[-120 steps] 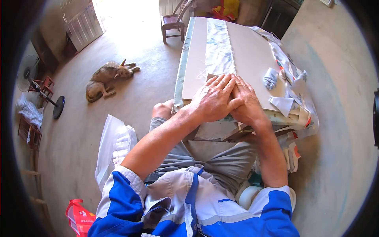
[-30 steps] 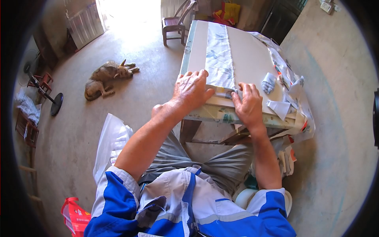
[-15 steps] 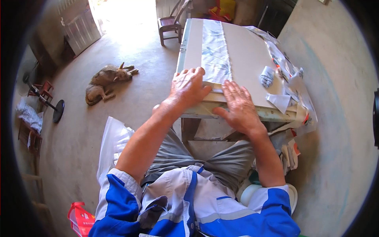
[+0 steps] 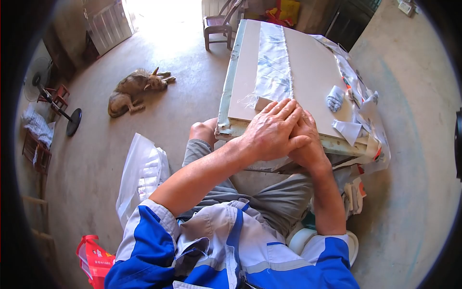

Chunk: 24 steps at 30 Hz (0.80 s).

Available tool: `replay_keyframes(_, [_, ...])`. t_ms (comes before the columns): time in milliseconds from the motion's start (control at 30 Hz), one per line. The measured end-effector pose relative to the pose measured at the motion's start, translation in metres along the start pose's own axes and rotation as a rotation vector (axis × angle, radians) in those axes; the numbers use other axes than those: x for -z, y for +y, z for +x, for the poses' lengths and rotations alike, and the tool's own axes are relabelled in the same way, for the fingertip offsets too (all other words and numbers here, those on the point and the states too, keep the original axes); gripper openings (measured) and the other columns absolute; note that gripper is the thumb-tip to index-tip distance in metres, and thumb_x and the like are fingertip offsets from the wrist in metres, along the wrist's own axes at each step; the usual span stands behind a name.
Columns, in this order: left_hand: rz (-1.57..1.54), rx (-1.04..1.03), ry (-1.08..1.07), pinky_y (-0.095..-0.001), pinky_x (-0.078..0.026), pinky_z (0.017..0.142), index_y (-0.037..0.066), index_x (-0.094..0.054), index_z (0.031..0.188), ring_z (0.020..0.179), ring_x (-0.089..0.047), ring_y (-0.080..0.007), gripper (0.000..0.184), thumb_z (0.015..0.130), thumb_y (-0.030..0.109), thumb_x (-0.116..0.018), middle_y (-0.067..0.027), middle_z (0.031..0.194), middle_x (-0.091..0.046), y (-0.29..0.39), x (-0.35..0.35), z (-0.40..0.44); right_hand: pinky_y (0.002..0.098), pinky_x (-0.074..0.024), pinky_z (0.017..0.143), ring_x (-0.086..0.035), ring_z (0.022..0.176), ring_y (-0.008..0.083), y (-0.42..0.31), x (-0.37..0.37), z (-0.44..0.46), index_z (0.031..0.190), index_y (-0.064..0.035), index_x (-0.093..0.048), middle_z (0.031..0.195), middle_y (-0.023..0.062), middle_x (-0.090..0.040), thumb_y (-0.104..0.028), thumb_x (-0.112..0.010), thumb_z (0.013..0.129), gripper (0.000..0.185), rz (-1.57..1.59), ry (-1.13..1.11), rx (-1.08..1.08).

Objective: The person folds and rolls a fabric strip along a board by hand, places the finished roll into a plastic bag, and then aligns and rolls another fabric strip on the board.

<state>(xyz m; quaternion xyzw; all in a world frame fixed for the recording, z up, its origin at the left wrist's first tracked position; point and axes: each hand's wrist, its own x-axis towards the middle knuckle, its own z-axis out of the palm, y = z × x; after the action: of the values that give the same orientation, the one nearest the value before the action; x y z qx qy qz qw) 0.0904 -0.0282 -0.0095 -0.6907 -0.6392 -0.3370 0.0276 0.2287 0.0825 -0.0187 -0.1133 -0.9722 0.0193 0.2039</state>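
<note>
A long white cloth strip point(image 4: 272, 62) with a faint bluish pattern and frayed edges lies lengthwise on the table board. At its near end is a small beige piece point(image 4: 261, 103), a folded roll or a block; I cannot tell which. My left hand point(image 4: 272, 131) lies across my right hand, fingers stretched out toward the near end of the strip. Partly covered by it, my right hand point(image 4: 310, 144) rests at the board's near edge with fingers extended. The hands hide most of the beige piece and whatever lies under the palms.
The pale board point(image 4: 313, 67) tops a worn table. Along its right side lie a grey-white rolled bundle point(image 4: 335, 98), a white scrap point(image 4: 347, 130) and plastic sheeting. On the floor are a lying dog point(image 4: 137, 91), a wooden chair point(image 4: 219, 29), a fan point(image 4: 73, 121) and a white bag point(image 4: 144, 173).
My left hand has moved right, from the left end of the beige piece onto my right hand. The camera view has shifted slightly, and the beige piece's left end now shows.
</note>
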Motion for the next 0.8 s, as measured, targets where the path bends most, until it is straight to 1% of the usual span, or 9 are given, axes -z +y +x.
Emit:
replay_keyframes(33, [0.007,0.03,-0.005,-0.0502,-0.025,0.129,-0.007,-0.045,0.154,0.156,-0.032,-0.0415,0.091,0.103,0.069,-0.047,-0.0298,0.163,-0.04,-0.002,-0.001,-0.001,0.0561,-0.0258,0.126,-0.039,0.152,0.0381,-0.001,0.0,0.001,0.154,0.0007,-0.046,0.158,0.0234,-0.047,-0.028,-0.065,0.096,0.067,-0.012,0.012,0.0])
replay_keyframes(133, [0.107,0.084,-0.034,-0.0493,-0.023,0.129,-0.009,-0.043,0.155,0.156,-0.032,-0.0413,0.098,0.101,0.073,-0.046,-0.0318,0.163,-0.038,-0.009,0.003,-0.008,0.0545,-0.0255,0.127,-0.038,0.154,0.0376,0.004,-0.006,-0.001,0.157,0.0032,-0.043,0.161,0.0235,-0.045,-0.033,-0.06,0.099,0.07,-0.053,0.014,-0.045])
replay_keyframes(333, [0.244,0.126,-0.063,-0.0485,-0.021,0.13,-0.01,-0.042,0.155,0.158,-0.029,-0.0393,0.098,0.101,0.072,-0.046,-0.0301,0.164,-0.037,-0.019,0.006,-0.02,0.0534,-0.025,0.127,-0.038,0.154,0.037,0.003,-0.004,-0.001,0.157,0.0035,-0.043,0.163,0.0236,-0.043,-0.05,-0.053,0.104,0.076,-0.068,-0.005,-0.045])
replay_keyframes(433, [0.279,0.139,-0.076,-0.0492,-0.02,0.131,-0.009,-0.043,0.155,0.158,-0.029,-0.0385,0.097,0.101,0.071,-0.048,-0.029,0.165,-0.037,-0.017,0.009,-0.022,0.0534,-0.025,0.127,-0.038,0.154,0.0369,0.002,-0.004,0.0,0.158,0.0033,-0.043,0.163,0.0232,-0.043,-0.055,-0.049,0.105,0.079,-0.043,0.003,-0.055])
replay_keyframes(567, [0.283,0.158,-0.086,-0.0502,-0.019,0.131,-0.008,-0.044,0.154,0.158,-0.028,-0.0386,0.094,0.101,0.068,-0.051,-0.028,0.165,-0.036,-0.017,0.013,-0.022,0.0535,-0.0249,0.127,-0.039,0.153,0.0367,0.003,-0.003,-0.001,0.158,0.0028,-0.043,0.163,0.0229,-0.044,-0.055,-0.048,0.105,0.078,-0.06,0.0,-0.043])
replay_keyframes(600, [0.316,0.158,-0.048,-0.0505,-0.02,0.13,-0.008,-0.046,0.153,0.158,-0.03,-0.0384,0.088,0.102,0.063,-0.054,-0.0273,0.164,-0.039,-0.019,0.012,-0.025,0.0536,-0.0251,0.126,-0.039,0.153,0.0365,0.002,-0.002,-0.001,0.157,0.0027,-0.044,0.163,0.0228,-0.044,-0.054,-0.049,0.105,0.077,-0.058,0.007,-0.037])
replay_keyframes(700, [0.272,0.119,-0.027,-0.051,-0.022,0.13,-0.007,-0.05,0.151,0.156,-0.033,-0.0379,0.081,0.103,0.058,-0.055,-0.0263,0.162,-0.043,-0.027,0.019,-0.03,0.0538,-0.0258,0.126,-0.041,0.152,0.036,0.0,0.001,0.0,0.156,0.0029,-0.046,0.16,0.0227,-0.047,-0.051,-0.052,0.105,0.074,-0.057,0.034,-0.031])
replay_keyframes(733, [0.301,0.102,0.003,-0.0517,-0.025,0.129,-0.006,-0.053,0.148,0.154,-0.039,-0.037,0.077,0.103,0.056,-0.058,-0.0253,0.159,-0.048,-0.027,0.02,-0.03,0.0538,-0.0261,0.125,-0.042,0.152,0.0358,-0.001,0.001,0.0,0.155,0.003,-0.047,0.159,0.0227,-0.048,-0.05,-0.053,0.105,0.073,-0.06,0.044,-0.027])
replay_keyframes(800, [0.29,0.103,0.014,-0.0519,-0.026,0.128,-0.005,-0.056,0.145,0.152,-0.041,-0.0366,0.071,0.102,0.051,-0.061,-0.0239,0.156,-0.051,-0.027,0.021,-0.03,0.0532,-0.0279,0.124,-0.043,0.151,0.0345,-0.001,0.001,-0.001,0.153,0.0023,-0.05,0.157,0.0212,-0.052,-0.044,-0.058,0.104,0.068,-0.048,0.065,-0.023])
